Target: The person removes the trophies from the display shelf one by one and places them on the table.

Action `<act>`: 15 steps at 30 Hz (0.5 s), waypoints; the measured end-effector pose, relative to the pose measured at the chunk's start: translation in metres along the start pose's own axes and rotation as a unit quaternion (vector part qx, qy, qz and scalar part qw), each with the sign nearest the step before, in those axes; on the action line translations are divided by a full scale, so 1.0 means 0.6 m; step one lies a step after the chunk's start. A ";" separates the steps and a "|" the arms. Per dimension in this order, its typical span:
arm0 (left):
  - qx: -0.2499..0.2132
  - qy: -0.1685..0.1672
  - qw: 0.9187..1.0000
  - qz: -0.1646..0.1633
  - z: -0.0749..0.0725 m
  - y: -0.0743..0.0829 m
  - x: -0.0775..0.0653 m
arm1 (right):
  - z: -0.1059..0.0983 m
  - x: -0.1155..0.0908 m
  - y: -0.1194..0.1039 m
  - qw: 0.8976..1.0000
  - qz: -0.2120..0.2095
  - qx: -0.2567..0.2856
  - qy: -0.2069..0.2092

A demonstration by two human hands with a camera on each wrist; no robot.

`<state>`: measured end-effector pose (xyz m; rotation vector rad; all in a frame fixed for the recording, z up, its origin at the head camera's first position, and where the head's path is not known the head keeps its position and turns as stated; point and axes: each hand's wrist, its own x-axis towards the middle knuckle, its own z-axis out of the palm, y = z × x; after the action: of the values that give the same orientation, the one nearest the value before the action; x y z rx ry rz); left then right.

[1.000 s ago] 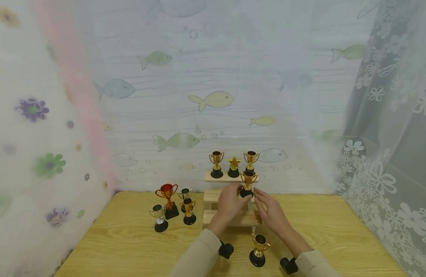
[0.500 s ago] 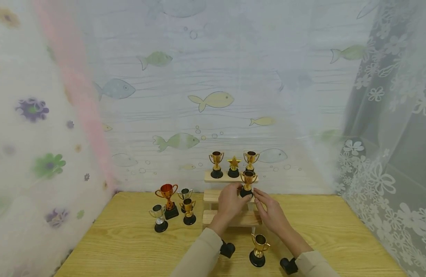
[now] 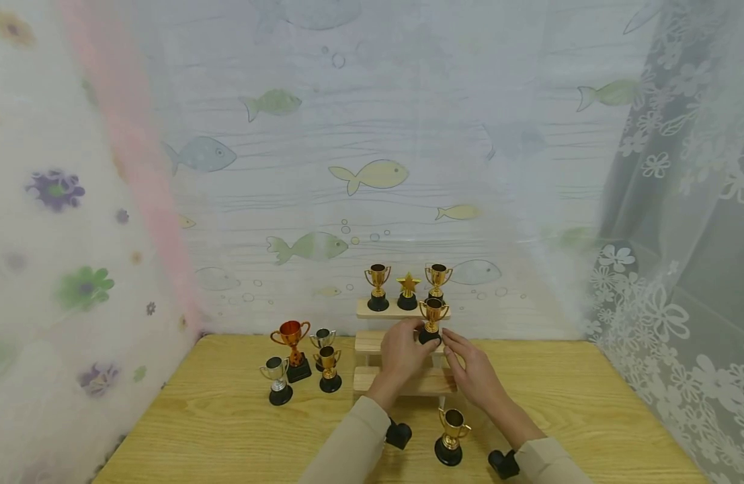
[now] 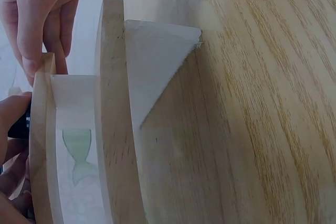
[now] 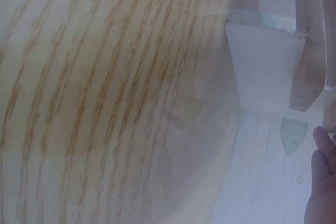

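Observation:
A small gold trophy cup (image 3: 432, 310) with a black base stands upright at the right end of the middle step of a wooden three-step stand (image 3: 372, 382). My left hand (image 3: 402, 353) pinches its base between thumb and fingers; the left wrist view shows part of the black base (image 4: 20, 125) against the step. On the other side, my right hand (image 3: 473, 371) has its fingers extended at the step's right end. Two gold cups, the left one (image 3: 378, 286) and the right one (image 3: 438, 277), flank a gold star trophy (image 3: 408, 286) on the top step.
Left of the stand are an orange-red cup (image 3: 293, 339), two silver cups, the nearer one (image 3: 279, 380) in front, and a gold cup (image 3: 328, 366). Another gold cup (image 3: 452, 433) stands before the stand, between my forearms. A fish-patterned curtain (image 3: 372, 134) hangs behind the table.
My left forearm has shifted very slightly to the right. The hands and the trophy cup otherwise keep their places.

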<state>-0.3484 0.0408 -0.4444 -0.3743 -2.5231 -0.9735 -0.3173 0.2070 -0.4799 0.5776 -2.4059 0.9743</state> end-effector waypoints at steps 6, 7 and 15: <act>0.010 0.009 1.000 0.008 0.002 -0.002 0.000 | 0.000 0.000 -0.001 1.000 -0.001 -0.005 0.001; 0.011 0.010 1.000 0.009 0.002 -0.002 -0.001 | 0.000 0.000 -0.001 1.000 -0.002 -0.005 0.003; 0.016 0.019 1.000 0.017 0.004 -0.002 -0.004 | 0.000 0.000 -0.002 1.000 0.004 -0.002 -0.001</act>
<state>-0.3476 0.0411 -0.4477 -0.3833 -2.4865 -0.9190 -0.3163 0.2064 -0.4792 0.5690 -2.4135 0.9712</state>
